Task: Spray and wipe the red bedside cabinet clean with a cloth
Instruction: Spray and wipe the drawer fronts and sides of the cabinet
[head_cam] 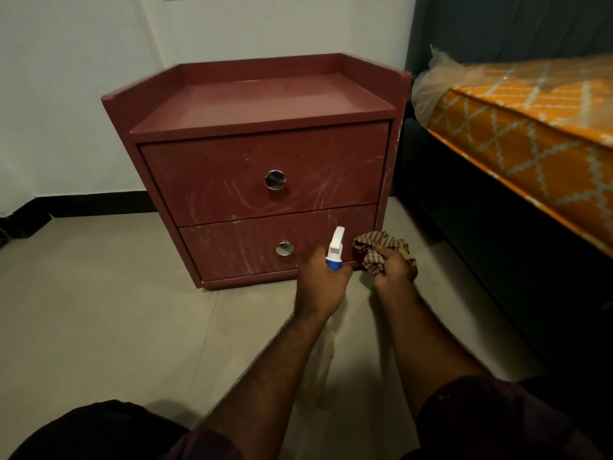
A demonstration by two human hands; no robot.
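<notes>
- Spray bottle (335, 252): judged light, rigid; gripped at its neck by left hand (321, 287).
- Cloth (378, 247), at its 3 o'clock: soft, bunched in right hand (396, 272).
- Cabinet (265, 180), 12 o'clock: streaked.

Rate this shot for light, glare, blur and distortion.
Head view: dim room light, brightest on the wall, with the bed base near black. Head view: the upper knob shows a small glare spot. Head view: wide-angle distortion makes the cabinet taper downward. Head view: the bottle is smeared below the left hand; the cloth in the right hand reads fairly sharp.
</notes>
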